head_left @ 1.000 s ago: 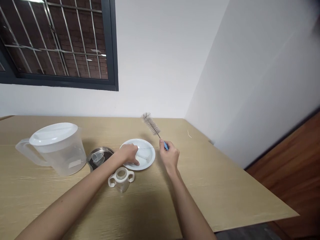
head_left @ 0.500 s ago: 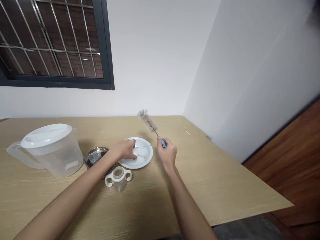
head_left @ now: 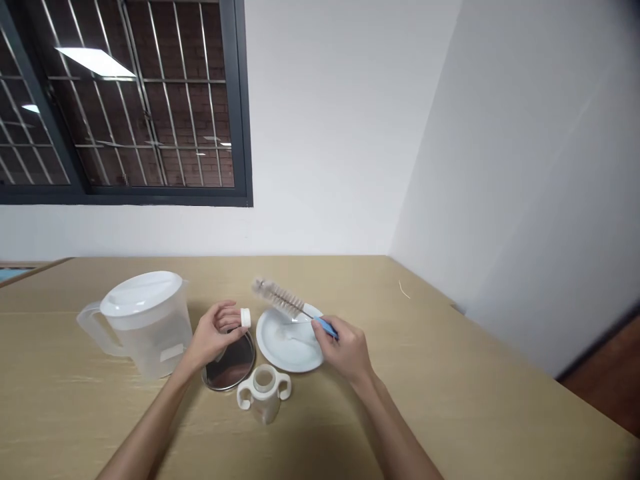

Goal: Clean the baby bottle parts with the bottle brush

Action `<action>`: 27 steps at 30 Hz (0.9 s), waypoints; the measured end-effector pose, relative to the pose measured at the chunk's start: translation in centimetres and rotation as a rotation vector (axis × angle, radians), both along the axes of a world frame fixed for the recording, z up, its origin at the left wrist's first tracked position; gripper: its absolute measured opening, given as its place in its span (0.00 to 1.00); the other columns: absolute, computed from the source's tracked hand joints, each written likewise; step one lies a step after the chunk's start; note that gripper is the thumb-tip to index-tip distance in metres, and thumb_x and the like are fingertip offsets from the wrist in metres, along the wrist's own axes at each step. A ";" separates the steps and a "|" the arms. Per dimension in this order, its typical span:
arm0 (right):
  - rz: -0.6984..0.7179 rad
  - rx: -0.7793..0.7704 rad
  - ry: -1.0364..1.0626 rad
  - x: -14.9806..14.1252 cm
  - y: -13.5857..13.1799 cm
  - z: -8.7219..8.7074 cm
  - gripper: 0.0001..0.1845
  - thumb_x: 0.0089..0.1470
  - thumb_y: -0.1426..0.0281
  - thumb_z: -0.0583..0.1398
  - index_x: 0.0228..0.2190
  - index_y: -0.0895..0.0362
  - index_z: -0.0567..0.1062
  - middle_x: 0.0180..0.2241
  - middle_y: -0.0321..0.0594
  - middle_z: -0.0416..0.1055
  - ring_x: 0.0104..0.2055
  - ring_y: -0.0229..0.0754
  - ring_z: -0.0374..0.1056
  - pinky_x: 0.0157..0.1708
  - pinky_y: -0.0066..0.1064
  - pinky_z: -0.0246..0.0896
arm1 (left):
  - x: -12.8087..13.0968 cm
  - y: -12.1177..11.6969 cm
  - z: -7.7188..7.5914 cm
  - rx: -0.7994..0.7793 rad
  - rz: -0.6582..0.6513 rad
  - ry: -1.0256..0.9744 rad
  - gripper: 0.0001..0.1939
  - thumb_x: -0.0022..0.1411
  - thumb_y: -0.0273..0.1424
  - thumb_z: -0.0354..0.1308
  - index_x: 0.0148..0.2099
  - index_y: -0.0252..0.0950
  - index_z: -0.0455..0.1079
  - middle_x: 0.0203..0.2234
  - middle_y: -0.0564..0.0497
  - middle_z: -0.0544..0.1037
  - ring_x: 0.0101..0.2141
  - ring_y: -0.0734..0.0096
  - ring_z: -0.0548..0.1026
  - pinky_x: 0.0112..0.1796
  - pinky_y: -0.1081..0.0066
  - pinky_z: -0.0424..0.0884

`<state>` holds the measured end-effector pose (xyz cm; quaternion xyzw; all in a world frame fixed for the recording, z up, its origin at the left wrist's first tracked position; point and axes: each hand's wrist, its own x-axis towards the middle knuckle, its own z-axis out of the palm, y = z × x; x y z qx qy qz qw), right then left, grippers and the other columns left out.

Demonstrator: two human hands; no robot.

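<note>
My right hand (head_left: 345, 343) is closed around the blue handle of a bottle brush (head_left: 280, 298). Its pale bristles point up and left over a white plate (head_left: 290, 363). A thin line runs from that hand across the plate; I cannot tell what it is. My left hand (head_left: 215, 333) pinches a small white cap (head_left: 245, 317) between thumb and fingers. It hovers over a round, shiny metal dish (head_left: 233, 367), hiding part of it. In front stands a small clear cup with two white handles (head_left: 265, 393), upright and open at the top.
A translucent pitcher with a white lid (head_left: 145, 320) stands left of my left hand. A thin pale strip (head_left: 404, 289) lies at the right rear of the wooden table (head_left: 450, 413). White walls and a barred window (head_left: 150, 100) are behind.
My left hand has left the plate and moved left over the metal dish, with the white cap in it. The brush has tipped lower, its bristles now over the plate. The view has shifted left.
</note>
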<state>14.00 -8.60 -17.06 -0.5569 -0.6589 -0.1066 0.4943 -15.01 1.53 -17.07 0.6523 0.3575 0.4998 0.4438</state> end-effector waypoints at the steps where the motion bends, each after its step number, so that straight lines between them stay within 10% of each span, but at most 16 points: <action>1: 0.026 -0.001 -0.030 -0.3 -0.1 0.0 0.16 0.60 0.60 0.56 0.30 0.58 0.78 0.20 0.36 0.71 0.21 0.34 0.64 0.26 0.25 0.56 | -0.2 0.0 -0.3 -0.035 0.029 -0.046 0.33 0.43 0.33 0.72 0.51 0.36 0.63 0.39 0.46 0.78 0.37 0.65 0.80 0.44 0.59 0.77; 27: 0.032 0.087 -0.176 -1.3 0.3 -1.3 0.11 0.59 0.65 0.60 0.30 0.58 0.78 0.18 0.32 0.65 0.19 0.31 0.60 0.24 0.24 0.52 | -1.9 -1.2 -0.8 -0.153 0.021 -0.186 0.36 0.47 0.36 0.73 0.55 0.36 0.63 0.38 0.46 0.79 0.38 0.65 0.80 0.40 0.67 0.76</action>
